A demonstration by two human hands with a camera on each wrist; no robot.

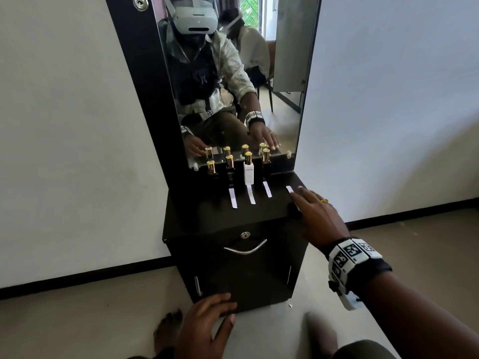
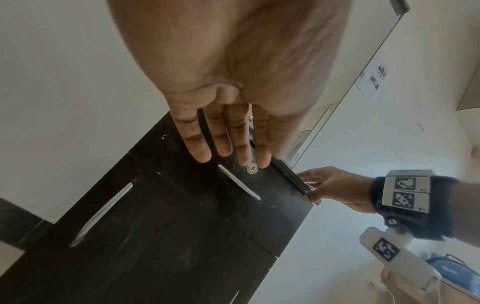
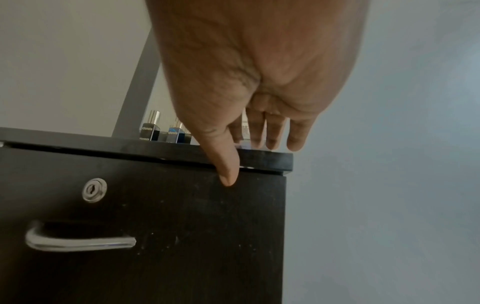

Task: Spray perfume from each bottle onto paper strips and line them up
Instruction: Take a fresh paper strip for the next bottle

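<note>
Head view: my right hand [image 1: 315,216] lies flat-fingered on the fourth paper strip [image 1: 289,189] at the table [image 1: 207,218] corner, pressing rather than pinching it. Three strips [image 1: 251,195] lie left of that grip, below the four perfume bottles [image 1: 248,169]. I judge lining-up is in hand; next, slide this strip toward the leftmost bottle. My left hand [image 1: 207,322] hangs relaxed, holding nothing.

"clensta" on two dark bottles [image 3: 150,131]
</note>
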